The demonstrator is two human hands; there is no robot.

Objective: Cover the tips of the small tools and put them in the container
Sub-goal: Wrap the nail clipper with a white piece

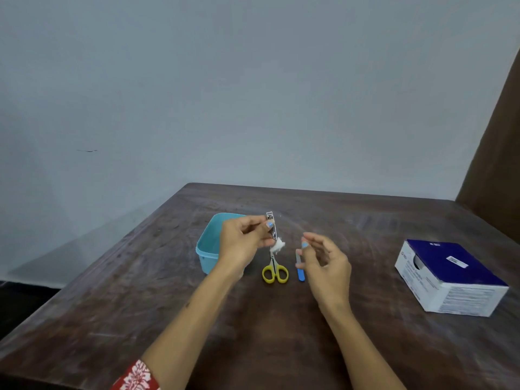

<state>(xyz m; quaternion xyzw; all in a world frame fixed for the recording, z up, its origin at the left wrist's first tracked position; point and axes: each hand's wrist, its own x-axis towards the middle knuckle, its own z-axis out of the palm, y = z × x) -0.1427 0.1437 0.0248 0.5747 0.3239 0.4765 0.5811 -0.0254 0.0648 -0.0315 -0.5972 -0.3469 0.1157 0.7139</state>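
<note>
The left hand [244, 243] pinches a nail clipper [271, 226] with cotton [278, 245] on its tip, beside the turquoise container [208, 246]; its inside is mostly hidden. The right hand [326, 263] hangs relaxed, holding nothing.

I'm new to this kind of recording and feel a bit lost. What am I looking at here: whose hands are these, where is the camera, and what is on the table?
There is no machine here. A person wears a wide-angle camera on the head, looking forward and down, so the two bare arms reaching in from the bottom are their own.

The left hand holds a metal nail clipper upright, with a small white tuft of cotton at its lower end. The right hand hangs beside it with loosely curled fingers and seems to hold nothing.

On the dark wooden table lie yellow-handled scissors and a blue nail file. A light blue container stands behind the left hand; the tools should end up there. To the right sits a blue and white cardboard box.
</note>
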